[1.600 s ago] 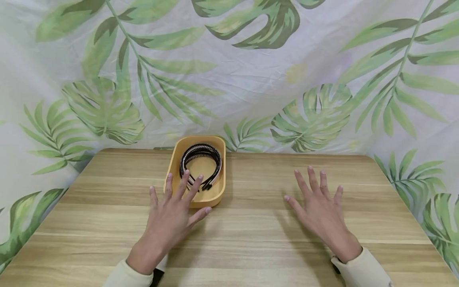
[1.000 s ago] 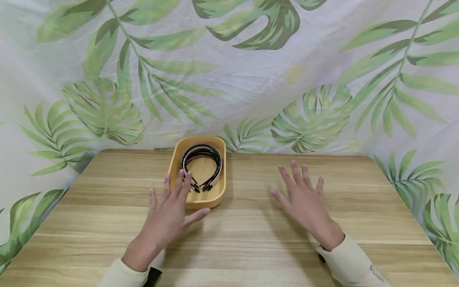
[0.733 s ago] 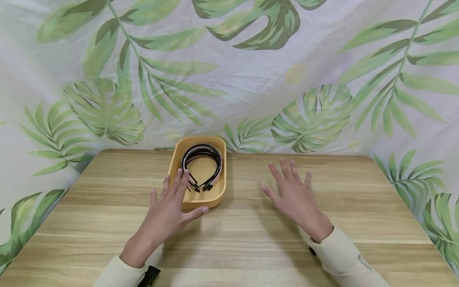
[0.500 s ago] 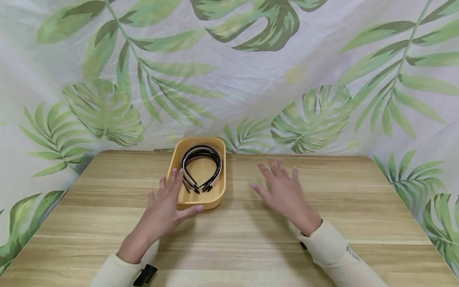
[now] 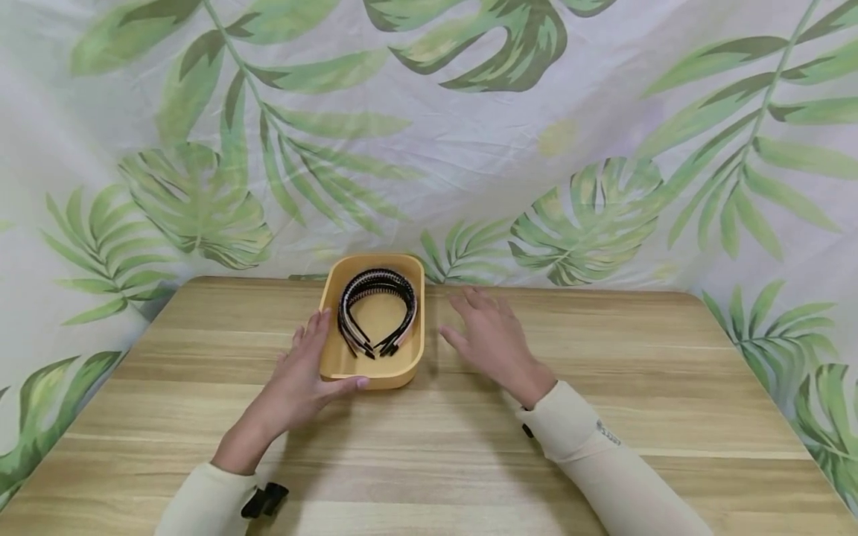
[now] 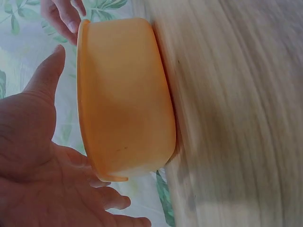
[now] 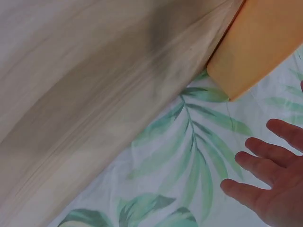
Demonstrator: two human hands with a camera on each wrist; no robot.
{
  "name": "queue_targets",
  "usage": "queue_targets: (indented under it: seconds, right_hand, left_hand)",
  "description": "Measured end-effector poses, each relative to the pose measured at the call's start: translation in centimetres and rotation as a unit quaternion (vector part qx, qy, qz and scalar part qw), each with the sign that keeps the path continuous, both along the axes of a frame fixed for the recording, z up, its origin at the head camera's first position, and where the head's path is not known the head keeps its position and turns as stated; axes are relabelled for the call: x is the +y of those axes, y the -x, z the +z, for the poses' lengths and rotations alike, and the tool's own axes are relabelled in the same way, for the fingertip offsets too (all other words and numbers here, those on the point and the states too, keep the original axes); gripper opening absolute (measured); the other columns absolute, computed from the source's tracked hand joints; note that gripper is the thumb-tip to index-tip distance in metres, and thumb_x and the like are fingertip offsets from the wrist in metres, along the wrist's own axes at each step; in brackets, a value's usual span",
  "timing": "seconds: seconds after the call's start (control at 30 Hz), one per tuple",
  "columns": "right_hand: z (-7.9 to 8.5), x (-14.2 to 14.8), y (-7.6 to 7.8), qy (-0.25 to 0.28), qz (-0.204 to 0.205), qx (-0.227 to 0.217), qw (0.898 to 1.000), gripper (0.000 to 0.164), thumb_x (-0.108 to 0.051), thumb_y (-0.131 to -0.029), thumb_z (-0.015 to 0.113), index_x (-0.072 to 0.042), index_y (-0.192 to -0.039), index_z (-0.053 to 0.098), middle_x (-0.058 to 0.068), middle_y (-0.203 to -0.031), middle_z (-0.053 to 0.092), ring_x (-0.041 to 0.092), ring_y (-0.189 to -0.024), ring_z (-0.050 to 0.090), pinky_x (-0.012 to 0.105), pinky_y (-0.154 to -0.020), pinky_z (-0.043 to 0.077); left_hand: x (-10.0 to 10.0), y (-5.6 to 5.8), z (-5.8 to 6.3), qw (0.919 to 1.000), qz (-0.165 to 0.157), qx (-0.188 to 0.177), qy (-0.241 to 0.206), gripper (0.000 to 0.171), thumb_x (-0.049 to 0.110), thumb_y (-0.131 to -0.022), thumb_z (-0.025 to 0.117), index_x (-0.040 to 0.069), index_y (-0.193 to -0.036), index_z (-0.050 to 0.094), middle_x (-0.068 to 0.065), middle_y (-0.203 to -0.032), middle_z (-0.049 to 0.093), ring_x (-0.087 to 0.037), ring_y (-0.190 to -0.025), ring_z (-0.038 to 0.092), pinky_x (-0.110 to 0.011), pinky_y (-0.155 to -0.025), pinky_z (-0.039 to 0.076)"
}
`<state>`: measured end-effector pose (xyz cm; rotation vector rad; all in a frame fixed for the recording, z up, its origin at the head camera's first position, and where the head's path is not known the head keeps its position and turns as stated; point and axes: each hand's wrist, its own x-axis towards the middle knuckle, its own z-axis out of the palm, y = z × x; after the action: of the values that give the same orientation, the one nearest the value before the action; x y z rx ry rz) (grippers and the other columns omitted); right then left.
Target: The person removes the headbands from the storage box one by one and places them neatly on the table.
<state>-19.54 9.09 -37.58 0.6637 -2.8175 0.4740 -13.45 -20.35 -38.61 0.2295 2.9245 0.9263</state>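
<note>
A yellow-orange rectangular bin (image 5: 395, 377) with rounded corners stands near the table's back edge. Inside it lie several headbands (image 5: 377, 279), black with some pale pink, nested together with their ends toward me. My left hand (image 5: 298, 383) is at the bin's left front corner, thumb along the front and fingers along the left side. In the left wrist view the bin's wall (image 6: 125, 94) faces the spread hand; whether the fingers touch it I cannot tell. My right hand (image 5: 492, 339) hovers to the right of the bin, apart from it, fingers loosely extended and holding nothing.
The wood-grain table (image 5: 429, 461) stretches out on both sides of the bin. Behind it hangs a pale cloth (image 5: 469, 164) printed with green leaves, close to the bin's far end. A black strap piece (image 5: 264, 500) sits at the left sleeve cuff.
My right hand has moved left, toward the bin. My left hand has slid slightly left, off the bin's interior to its outer corner. The bin and headbands stay in place.
</note>
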Motion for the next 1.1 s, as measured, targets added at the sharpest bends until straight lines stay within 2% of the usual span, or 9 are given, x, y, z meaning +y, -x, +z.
queue_targets:
  seconds: [0.13, 0.43, 0.6, 0.77, 0.97, 1.1]
  right_hand:
    - [-0.1, -1.1, 0.7, 0.015, 0.014, 0.014, 1.0, 0.058, -0.041, -0.102, 0.067, -0.006, -0.147, 0.058, 0.019, -0.156, 0.053, 0.04, -0.146, 0.05, 0.061, -0.12, 0.037]
    - [-0.6, -2.6, 2.3, 0.056, 0.052, 0.0, 0.997, 0.056, -0.031, -0.101, 0.071, -0.002, -0.147, 0.059, 0.021, -0.158, 0.051, 0.04, -0.147, 0.048, 0.055, -0.123, 0.035]
    - [-0.8, -3.4, 3.3, 0.064, 0.08, 0.015, 0.995, 0.052, -0.028, -0.101, 0.072, 0.001, -0.143, 0.062, 0.022, -0.154, 0.055, 0.04, -0.143, 0.052, 0.051, -0.122, 0.039]
    - [-1.0, -4.5, 4.0, 0.077, 0.103, 0.033, 0.991, 0.05, -0.023, -0.1, 0.073, 0.002, -0.142, 0.063, 0.022, -0.151, 0.058, 0.037, -0.14, 0.056, 0.047, -0.118, 0.045]
    - [-1.0, -5.5, 4.8, 0.1, 0.11, -0.001, 0.989, 0.048, -0.022, -0.104, 0.068, 0.0, -0.145, 0.06, 0.021, -0.153, 0.057, 0.036, -0.143, 0.053, 0.046, -0.12, 0.042]
    - [-0.9, -6.0, 5.3, 0.118, 0.111, -0.025, 0.986, 0.046, -0.022, -0.104, 0.067, 0.0, -0.145, 0.06, 0.02, -0.152, 0.058, 0.036, -0.144, 0.052, 0.047, -0.122, 0.04]
  left_hand:
    - [-0.1, 0.2, -0.2, 0.9997, -0.006, -0.006, -0.025, 0.129, 0.053, -0.086, 0.083, 0.004, -0.168, -0.003, -0.03, -0.172, -0.005, -0.063, -0.154, 0.002, -0.08, -0.118, 0.012]
    - [-0.7, 0.9, -0.6, 0.9969, -0.014, -0.018, -0.076, 0.133, 0.045, -0.085, 0.087, 0.004, -0.167, -0.009, -0.028, -0.172, -0.015, -0.058, -0.156, -0.004, -0.076, -0.12, 0.012]
    - [-1.0, 1.6, -0.9, 0.9954, -0.018, -0.023, -0.091, 0.137, 0.045, -0.084, 0.088, 0.004, -0.166, -0.013, -0.027, -0.172, -0.018, -0.054, -0.158, -0.006, -0.074, -0.122, 0.012]
    - [-1.3, 1.8, -0.9, 0.9944, -0.021, -0.026, -0.101, 0.139, 0.044, -0.083, 0.089, 0.005, -0.166, -0.017, -0.027, -0.171, -0.02, -0.053, -0.158, -0.007, -0.073, -0.123, 0.011]
    - [-1.6, 1.8, -1.0, 0.9936, -0.024, -0.025, -0.108, 0.14, 0.042, -0.084, 0.089, 0.007, -0.165, -0.019, -0.026, -0.172, -0.018, -0.053, -0.159, -0.005, -0.072, -0.123, 0.011]
    - [-1.7, 1.9, -1.1, 0.9919, -0.03, -0.019, -0.122, 0.138, 0.039, -0.085, 0.089, 0.01, -0.166, -0.018, -0.024, -0.174, -0.012, -0.053, -0.159, 0.003, -0.072, -0.123, 0.015]
